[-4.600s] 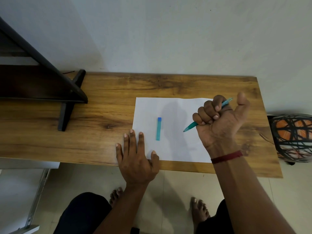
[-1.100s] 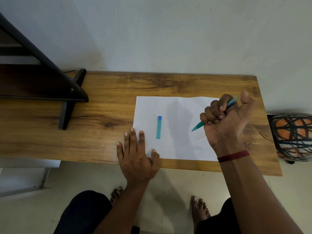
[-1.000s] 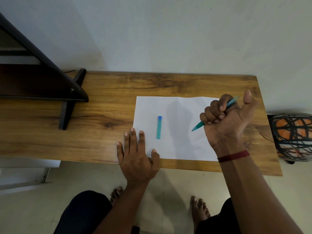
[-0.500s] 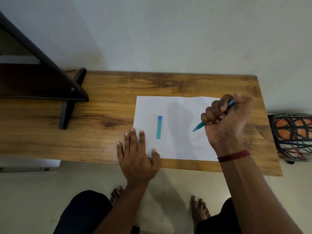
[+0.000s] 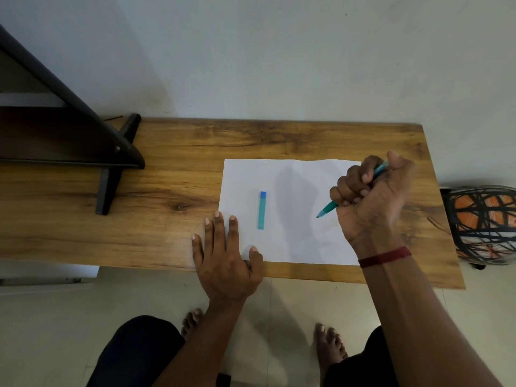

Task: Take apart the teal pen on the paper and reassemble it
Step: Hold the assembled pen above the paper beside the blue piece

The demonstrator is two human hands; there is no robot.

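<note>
A white sheet of paper [image 5: 287, 191] lies on the wooden table [image 5: 173, 196]. My right hand [image 5: 371, 199] grips the teal pen [image 5: 328, 209] in a fist above the paper's right side, its tip pointing down-left and its rear end under my thumb. A teal cap with a blue end [image 5: 262, 210] lies flat on the paper's middle. My left hand [image 5: 224, 252] rests flat, fingers spread, on the paper's near-left corner and the table edge.
A dark shelf frame [image 5: 83, 141] stands on the table's left part. A round orange and black woven thing [image 5: 483, 224] sits off the table's right end. The wall runs behind the table. My legs and bare feet are below the front edge.
My right thumb, raised a second ago, has come down onto the pen's rear end. The left hand and the cap have not moved.
</note>
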